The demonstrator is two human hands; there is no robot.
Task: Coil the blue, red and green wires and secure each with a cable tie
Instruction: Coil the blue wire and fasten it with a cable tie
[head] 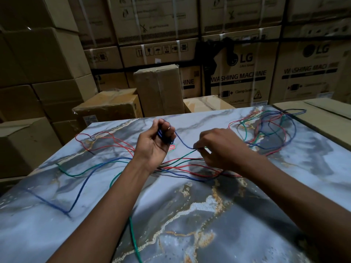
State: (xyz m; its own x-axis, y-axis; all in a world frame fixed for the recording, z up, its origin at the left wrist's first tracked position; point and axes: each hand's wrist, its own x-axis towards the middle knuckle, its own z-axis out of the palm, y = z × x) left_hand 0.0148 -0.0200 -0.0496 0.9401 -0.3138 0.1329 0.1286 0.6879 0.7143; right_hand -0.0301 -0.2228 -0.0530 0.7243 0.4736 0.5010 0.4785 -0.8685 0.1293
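My left hand is raised above the marble-patterned table, closed around a few small loops of the blue wire. That blue wire runs from the loops to my right hand, which pinches it between thumb and fingertips. More blue wire trails across the table to the front left and lies tangled at the back right. The red wire loops at the left and passes under both hands. The green wire curves along the left and runs off the near edge. No cable tie is visible.
A tangle of all three wires lies at the table's back right. A small red and green object sits behind my left hand. Cardboard boxes stand stacked close behind and to the left of the table, and one at its right.
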